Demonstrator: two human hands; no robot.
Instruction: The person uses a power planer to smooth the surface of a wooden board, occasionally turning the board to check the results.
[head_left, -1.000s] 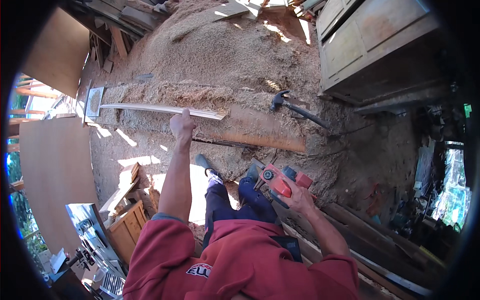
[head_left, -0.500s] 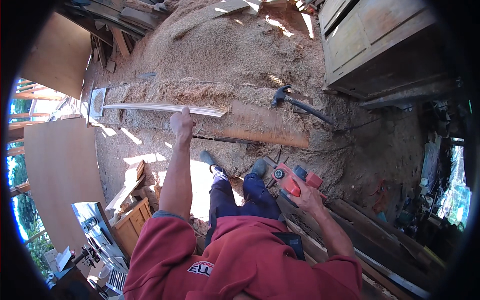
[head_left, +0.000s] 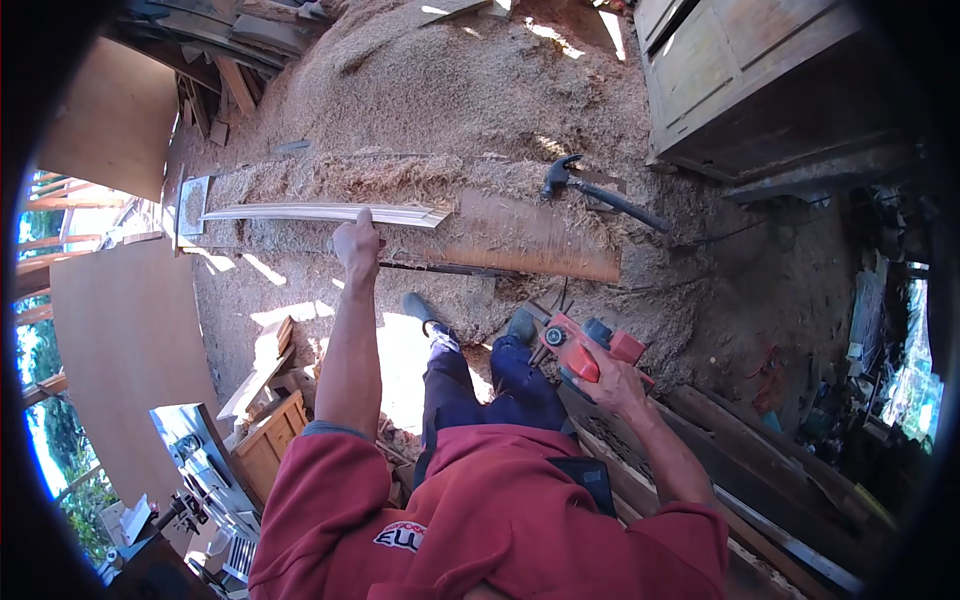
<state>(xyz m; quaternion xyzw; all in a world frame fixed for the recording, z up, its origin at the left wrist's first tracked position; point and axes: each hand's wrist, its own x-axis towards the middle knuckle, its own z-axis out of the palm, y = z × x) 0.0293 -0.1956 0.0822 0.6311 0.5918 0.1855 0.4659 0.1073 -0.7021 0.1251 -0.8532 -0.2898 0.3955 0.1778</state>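
A long, pale wood strip [head_left: 285,212] with lengthwise grooves lies along a workbench plank [head_left: 530,240] strewn with shavings. My left hand [head_left: 357,245] grips this strip near its right end, thumb on top and fingers curled at the near edge. In my right hand [head_left: 612,383] is a red electric hand planer [head_left: 572,345], held by its handle beside my right leg, well apart from the strip. Beyond the plank's right part, a claw hammer [head_left: 615,204] with a dark handle rests among the shavings.
Deep wood shavings [head_left: 420,95] cover the ground past the bench. A wooden cabinet [head_left: 745,75] stands at far right. Plywood sheets [head_left: 125,340] lean at left, near a wooden crate [head_left: 275,445] and a machine [head_left: 195,450]. Long boards [head_left: 740,450] lie at lower right.
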